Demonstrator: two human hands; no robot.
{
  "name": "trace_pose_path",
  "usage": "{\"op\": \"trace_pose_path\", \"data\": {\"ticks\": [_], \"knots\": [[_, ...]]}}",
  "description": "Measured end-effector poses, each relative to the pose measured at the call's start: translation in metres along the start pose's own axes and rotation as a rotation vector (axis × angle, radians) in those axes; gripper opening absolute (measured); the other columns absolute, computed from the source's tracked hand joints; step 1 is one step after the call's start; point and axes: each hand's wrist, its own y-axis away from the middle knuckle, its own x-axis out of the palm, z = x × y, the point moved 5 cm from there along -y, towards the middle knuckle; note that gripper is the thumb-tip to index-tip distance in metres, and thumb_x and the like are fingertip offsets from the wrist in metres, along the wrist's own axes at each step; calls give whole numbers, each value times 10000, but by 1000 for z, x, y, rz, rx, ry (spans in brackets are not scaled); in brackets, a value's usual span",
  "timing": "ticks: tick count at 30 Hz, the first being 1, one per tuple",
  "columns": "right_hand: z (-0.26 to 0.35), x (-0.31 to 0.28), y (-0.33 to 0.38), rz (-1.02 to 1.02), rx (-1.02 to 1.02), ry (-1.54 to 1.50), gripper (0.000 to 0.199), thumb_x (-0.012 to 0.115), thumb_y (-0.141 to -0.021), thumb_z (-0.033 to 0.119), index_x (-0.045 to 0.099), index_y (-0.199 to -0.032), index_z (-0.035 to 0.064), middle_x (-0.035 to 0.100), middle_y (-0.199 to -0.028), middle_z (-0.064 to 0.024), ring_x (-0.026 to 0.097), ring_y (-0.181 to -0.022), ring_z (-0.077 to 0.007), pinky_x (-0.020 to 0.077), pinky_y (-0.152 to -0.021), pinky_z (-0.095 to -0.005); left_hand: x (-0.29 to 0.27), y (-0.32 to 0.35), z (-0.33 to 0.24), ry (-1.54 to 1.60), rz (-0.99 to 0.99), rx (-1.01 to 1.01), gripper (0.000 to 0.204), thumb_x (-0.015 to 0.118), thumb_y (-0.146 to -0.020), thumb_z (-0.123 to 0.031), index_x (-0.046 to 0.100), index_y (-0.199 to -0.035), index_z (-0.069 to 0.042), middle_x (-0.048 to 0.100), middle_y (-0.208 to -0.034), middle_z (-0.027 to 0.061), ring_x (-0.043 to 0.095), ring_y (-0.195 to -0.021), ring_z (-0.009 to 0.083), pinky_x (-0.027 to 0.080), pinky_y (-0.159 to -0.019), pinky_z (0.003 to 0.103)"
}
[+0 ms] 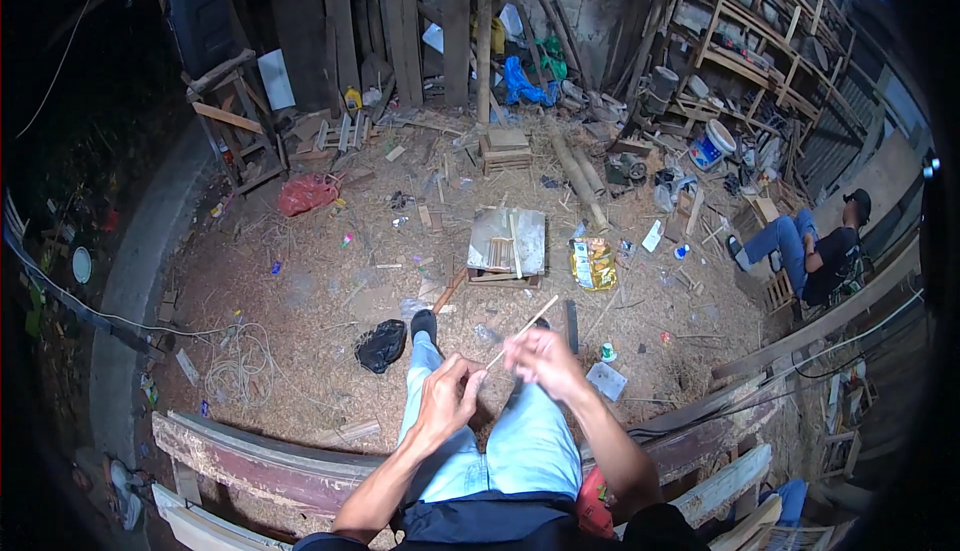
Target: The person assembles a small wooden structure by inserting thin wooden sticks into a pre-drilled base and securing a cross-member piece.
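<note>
A thin pale wooden stick (535, 317) slants up and away in front of my lap. Its near end is pinched between the thumb and fingers of my left hand (450, 399). Slightly blurred, my right hand (547, 363) closes its fingers around the stick further along. Beyond my feet stands a low wooden stool (482, 223), its top carrying several thin slats (494, 253). Beside the stool, to the left, a tool with a wooden handle (451, 292) leans or lies; its blade end is hard to make out.
A black plastic bag (381, 347) lies by my left foot, a gold packet (594, 264) right of the stool. Coiled rope (240, 363) and a red bag (307, 194) are at left. Another person (815, 251) sits at right. Wooden racks (760, 61) stand behind.
</note>
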Motion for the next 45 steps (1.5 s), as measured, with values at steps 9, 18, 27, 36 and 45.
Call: {"op": "trace_pose_path", "data": {"ticks": [9, 18, 27, 36, 45], "knots": [[14, -11, -3, -63, 7, 108, 128, 604, -873, 135, 582, -864, 10, 623, -701, -72, 406, -448, -29, 296, -395, -172, -5, 17, 25, 127, 38, -86, 99, 614, -818, -77, 638, -858, 9, 618, -773, 107, 585, -661, 186, 455, -597, 294], [3, 3, -1, -22, -47, 19, 118, 601, -874, 121, 576, -882, 5, 622, -713, -68, 411, -471, -31, 300, -418, -174, -2, 20, 38, 260, 157, -177, 113, 594, -860, -99, 624, -905, 1, 564, -687, 19, 491, -607, 77, 414, -553, 234], [6, 18, 17, -16, -74, 143, 106, 580, -882, 89, 605, -942, 6, 608, -703, -39, 421, -493, -23, 307, -419, -168, 10, 9, 4, 311, 6, -196, 130, 590, -865, -125, 587, -844, 4, 441, -541, 1, 371, -498, 64, 324, -445, 256], [12, -2, 9, -60, -26, -63, 104, 559, -893, 98, 598, -884, 3, 605, -698, -66, 400, -468, -38, 284, -393, -174, 12, 8, -2, 241, -48, -108, 106, 604, -841, -101, 587, -832, 3, 441, -523, 42, 393, -466, 82, 336, -431, 258], [6, 6, 12, 3, 17, -70, 128, 561, -899, 118, 588, -866, -3, 584, -679, -47, 399, -465, -35, 277, -401, -172, 26, 12, 23, 474, -9, -266, 127, 602, -859, -122, 596, -806, -7, 433, -532, -41, 334, -489, 30, 262, -426, 232]]}}
